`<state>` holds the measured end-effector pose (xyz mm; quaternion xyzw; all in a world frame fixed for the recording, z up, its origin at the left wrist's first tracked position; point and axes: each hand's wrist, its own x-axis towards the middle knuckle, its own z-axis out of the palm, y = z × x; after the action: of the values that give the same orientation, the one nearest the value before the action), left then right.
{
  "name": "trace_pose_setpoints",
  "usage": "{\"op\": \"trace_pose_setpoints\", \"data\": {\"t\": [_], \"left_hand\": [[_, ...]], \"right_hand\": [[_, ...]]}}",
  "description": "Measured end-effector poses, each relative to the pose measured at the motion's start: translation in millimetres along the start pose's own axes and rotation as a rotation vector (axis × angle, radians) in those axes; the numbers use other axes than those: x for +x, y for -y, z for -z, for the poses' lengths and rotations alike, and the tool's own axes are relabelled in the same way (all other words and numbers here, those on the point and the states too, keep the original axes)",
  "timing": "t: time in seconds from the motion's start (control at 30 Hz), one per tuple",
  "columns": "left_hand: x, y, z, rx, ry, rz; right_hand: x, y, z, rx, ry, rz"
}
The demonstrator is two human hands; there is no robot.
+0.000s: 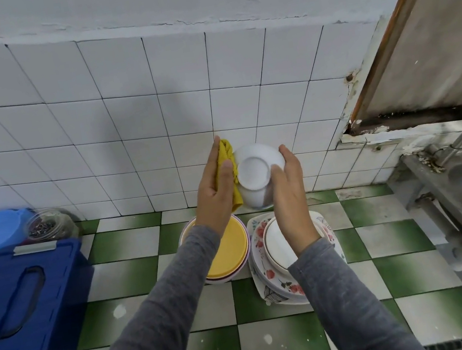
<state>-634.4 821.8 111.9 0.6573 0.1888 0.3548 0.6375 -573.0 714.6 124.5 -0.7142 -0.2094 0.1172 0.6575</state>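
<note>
Wiping white bowl [253,170] dry above the bench [389,239].
Right hand [290,195] fingers grip bowl, base facing near; left hand [216,188] thumb pins yellow cloth [226,157] against its left side. Inside likely unwiped; next, rotate bowl into cloth.

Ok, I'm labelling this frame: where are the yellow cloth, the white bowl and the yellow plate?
yellow cloth [227,152]: head view, on its upper fold.
white bowl [254,172]: head view, on its flat underside.
yellow plate [232,251]: head view, on the bare part of its face.
</note>
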Motion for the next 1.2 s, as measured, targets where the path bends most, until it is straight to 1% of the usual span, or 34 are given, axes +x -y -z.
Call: {"op": "trace_pose_setpoints", "data": {"t": [0.07, 0.13, 0.3, 0.4, 0.53, 0.73, 0.83, 1.0, 1.2], "left_hand": [[0.7, -1.1, 1.6, 0.014, 0.006, 0.0], [0.7, -1.5, 3.0, 0.026, 0.014, 0.01], [-0.3, -0.3, 7.7, 0.005, 0.028, 0.059], [-0.2, 0.9, 12.3, 0.001, 0.034, 0.08], [-0.2, 3.2, 18.0, 0.0, 0.062, 0.106], [-4.6, 9.7, 27.0, 0.023, 0.064, 0.149], [-7.8, 12.7, 31.7, 0.052, 0.08, 0.161], [-10.3, 13.4, 33.6, 0.084, 0.151, 0.135], [-21.4, 16.8, 12.0, 0.105, 0.269, 0.118]], "right_hand": [[0.4, -6.5, 0.0, -0.101, 0.069, 0.065], [1.7, -11.6, 0.0, -0.188, 0.103, 0.125], [4.8, -22.9, 4.7, -0.446, 0.168, 0.389], [6.8, -29.7, 8.6, -0.496, 0.198, 0.472], [9.0, -30.8, 13.4, -0.543, 0.28, 0.522], [4.9, -30.1, 18.2, -0.59, 0.328, 0.523], [-3.7, -35.5, 18.3, -0.596, 0.272, 0.513], [-22.9, -47.2, 25.3, -0.517, 0.171, 0.45], [-45.9, -54.9, 56.9, -0.467, 0.002, 0.334]]}}
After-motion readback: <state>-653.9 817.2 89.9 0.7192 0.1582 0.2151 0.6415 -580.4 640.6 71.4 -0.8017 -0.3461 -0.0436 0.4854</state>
